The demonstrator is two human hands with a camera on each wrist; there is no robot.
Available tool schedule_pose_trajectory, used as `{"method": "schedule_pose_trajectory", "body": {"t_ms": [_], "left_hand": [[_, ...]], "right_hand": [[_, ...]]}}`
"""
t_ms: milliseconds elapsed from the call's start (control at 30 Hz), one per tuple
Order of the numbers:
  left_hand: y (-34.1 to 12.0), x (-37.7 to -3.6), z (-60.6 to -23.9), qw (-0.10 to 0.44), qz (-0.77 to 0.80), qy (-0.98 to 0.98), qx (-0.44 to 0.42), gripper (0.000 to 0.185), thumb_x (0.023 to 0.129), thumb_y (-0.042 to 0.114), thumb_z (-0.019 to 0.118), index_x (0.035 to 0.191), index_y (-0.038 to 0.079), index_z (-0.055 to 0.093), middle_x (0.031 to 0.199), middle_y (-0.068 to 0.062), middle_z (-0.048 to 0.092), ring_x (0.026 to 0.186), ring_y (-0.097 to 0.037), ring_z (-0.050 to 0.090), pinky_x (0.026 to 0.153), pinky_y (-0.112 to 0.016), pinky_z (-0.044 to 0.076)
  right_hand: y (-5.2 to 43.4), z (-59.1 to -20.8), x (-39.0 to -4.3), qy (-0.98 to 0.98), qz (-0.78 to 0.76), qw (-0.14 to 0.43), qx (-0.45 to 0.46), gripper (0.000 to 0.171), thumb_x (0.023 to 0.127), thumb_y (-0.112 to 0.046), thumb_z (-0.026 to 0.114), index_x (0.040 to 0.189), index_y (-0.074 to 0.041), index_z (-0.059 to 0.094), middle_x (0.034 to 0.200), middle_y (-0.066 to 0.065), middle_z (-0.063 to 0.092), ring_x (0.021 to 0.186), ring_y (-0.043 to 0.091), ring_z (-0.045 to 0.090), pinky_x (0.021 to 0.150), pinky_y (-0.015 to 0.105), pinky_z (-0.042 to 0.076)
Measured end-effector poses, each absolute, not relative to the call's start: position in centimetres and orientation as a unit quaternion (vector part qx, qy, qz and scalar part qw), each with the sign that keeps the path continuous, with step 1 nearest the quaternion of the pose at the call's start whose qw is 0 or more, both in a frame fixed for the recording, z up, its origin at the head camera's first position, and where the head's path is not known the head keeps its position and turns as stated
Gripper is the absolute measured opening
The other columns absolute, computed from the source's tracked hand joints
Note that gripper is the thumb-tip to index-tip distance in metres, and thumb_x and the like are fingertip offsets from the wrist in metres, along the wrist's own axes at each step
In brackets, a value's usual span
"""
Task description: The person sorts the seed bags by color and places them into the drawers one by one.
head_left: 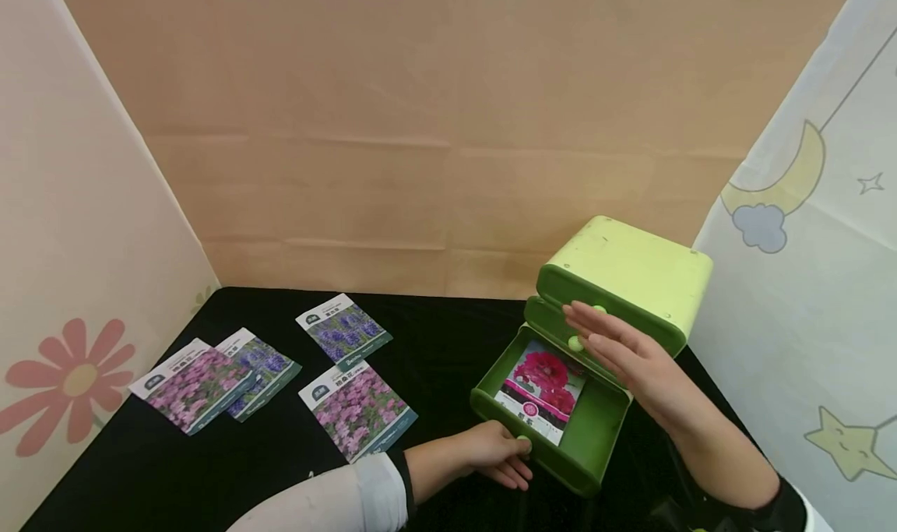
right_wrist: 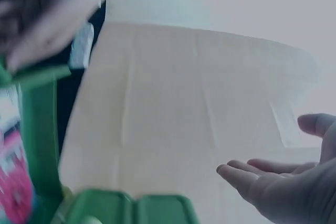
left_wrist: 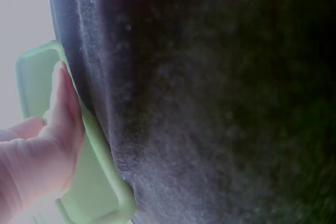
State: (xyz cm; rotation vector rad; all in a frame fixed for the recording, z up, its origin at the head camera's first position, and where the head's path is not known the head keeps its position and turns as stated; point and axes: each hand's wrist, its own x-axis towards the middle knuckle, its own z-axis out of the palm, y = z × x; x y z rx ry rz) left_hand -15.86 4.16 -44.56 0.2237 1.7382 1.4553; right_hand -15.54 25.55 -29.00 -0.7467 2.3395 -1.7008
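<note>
A light green drawer box point(head_left: 631, 271) stands at the right of the black table. Its bottom drawer point(head_left: 589, 446) is pulled out, and a seed packet with pink-red flowers point(head_left: 541, 389) lies inside. My left hand point(head_left: 494, 450) grips the drawer's front at the knob; in the left wrist view its fingers point(left_wrist: 63, 103) lie along the green drawer front point(left_wrist: 94, 182). My right hand point(head_left: 620, 353) hovers flat and open over the drawer, in front of the upper drawers. In the right wrist view the right hand point(right_wrist: 278, 177) is open, palm up, holding nothing.
Several seed packets lie on the black cloth point(head_left: 448, 337) at left: two with pink flowers point(head_left: 192, 384) point(head_left: 359, 409) and two with purple flowers point(head_left: 343, 329) point(head_left: 261, 364). A brown paper backdrop point(head_left: 448, 127) stands behind, with patterned sheets at both sides.
</note>
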Motion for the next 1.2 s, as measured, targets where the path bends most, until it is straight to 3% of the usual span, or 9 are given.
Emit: {"method": "schedule_pose_trajectory", "body": {"t_ms": [133, 200, 267, 333, 367, 433, 700, 1200], "left_hand": [[4.1, -15.8, -44.6, 0.416, 0.582, 0.693, 0.09, 0.038, 0.102, 0.024, 0.048, 0.11, -0.01, 0.064, 0.102, -0.026, 0.07, 0.098, -0.037, 0.069, 0.075, -0.032, 0.06], [4.2, -15.8, -44.6, 0.414, 0.583, 0.693, 0.09, 0.038, 0.102, 0.023, 0.048, 0.109, -0.01, 0.064, 0.102, -0.026, 0.07, 0.098, -0.038, 0.069, 0.075, -0.032, 0.06], [4.2, -15.7, -44.6, 0.412, 0.584, 0.693, 0.088, 0.037, 0.102, 0.023, 0.049, 0.109, -0.01, 0.065, 0.101, -0.026, 0.071, 0.097, -0.038, 0.069, 0.075, -0.033, 0.06], [4.2, -15.7, -44.5, 0.413, 0.585, 0.693, 0.087, 0.037, 0.102, 0.023, 0.049, 0.108, -0.01, 0.065, 0.101, -0.026, 0.071, 0.097, -0.038, 0.069, 0.075, -0.033, 0.06], [4.3, -15.7, -44.5, 0.413, 0.585, 0.693, 0.088, 0.036, 0.102, 0.023, 0.049, 0.107, -0.009, 0.065, 0.1, -0.025, 0.071, 0.096, -0.037, 0.07, 0.075, -0.033, 0.06], [4.3, -15.8, -44.5, 0.415, 0.584, 0.691, 0.09, 0.036, 0.102, 0.023, 0.049, 0.106, -0.009, 0.065, 0.1, -0.025, 0.071, 0.095, -0.036, 0.07, 0.074, -0.032, 0.061], [4.8, -16.4, -44.4, 0.414, 0.582, 0.695, 0.084, 0.034, 0.101, 0.024, 0.05, 0.102, -0.006, 0.066, 0.098, -0.023, 0.072, 0.092, -0.033, 0.072, 0.073, -0.032, 0.061], [6.6, -18.5, -43.7, 0.381, 0.584, 0.714, 0.058, 0.033, 0.102, 0.021, 0.048, 0.103, -0.008, 0.064, 0.095, -0.021, 0.073, 0.091, -0.031, 0.072, 0.074, -0.032, 0.061]], "right_hand": [[27.0, -27.6, -16.8, 0.837, -0.496, 0.019, -0.23, 0.05, 0.105, -0.017, 0.04, 0.152, -0.005, 0.027, 0.153, 0.0, 0.04, 0.129, -0.012, 0.037, 0.094, 0.002, 0.035], [27.8, -26.9, -17.7, 0.862, -0.459, 0.001, -0.215, 0.053, 0.105, -0.018, 0.042, 0.153, -0.004, 0.024, 0.157, 0.013, 0.032, 0.139, 0.0, 0.033, 0.093, 0.0, 0.033], [28.7, -26.2, -18.7, 0.885, -0.421, -0.001, -0.196, 0.059, 0.104, -0.021, 0.044, 0.154, -0.002, 0.018, 0.158, 0.023, 0.022, 0.147, 0.018, 0.024, 0.11, 0.013, 0.031], [29.4, -25.7, -19.7, 0.91, -0.376, 0.001, -0.175, 0.063, 0.104, -0.027, 0.043, 0.154, -0.001, 0.014, 0.158, 0.028, 0.015, 0.147, 0.039, 0.015, 0.119, 0.037, 0.026], [29.7, -25.6, -20.2, 0.92, -0.354, 0.002, -0.167, 0.065, 0.104, -0.03, 0.043, 0.154, 0.0, 0.012, 0.157, 0.03, 0.014, 0.144, 0.049, 0.011, 0.119, 0.05, 0.022], [30.3, -25.5, -21.1, 0.938, -0.31, 0.004, -0.152, 0.069, 0.104, -0.034, 0.043, 0.153, 0.001, 0.012, 0.156, 0.033, 0.013, 0.141, 0.055, 0.009, 0.109, 0.072, 0.015], [32.1, -26.7, -24.0, 0.968, -0.188, -0.01, -0.167, 0.072, 0.101, -0.036, 0.049, 0.146, 0.014, 0.023, 0.146, 0.044, 0.018, 0.136, 0.06, 0.013, 0.109, 0.071, 0.016], [32.6, -27.6, -24.6, 0.973, -0.14, -0.018, -0.183, 0.067, 0.102, -0.038, 0.047, 0.146, 0.01, 0.03, 0.149, 0.041, 0.02, 0.135, 0.063, 0.011, 0.11, 0.072, 0.012]]}}
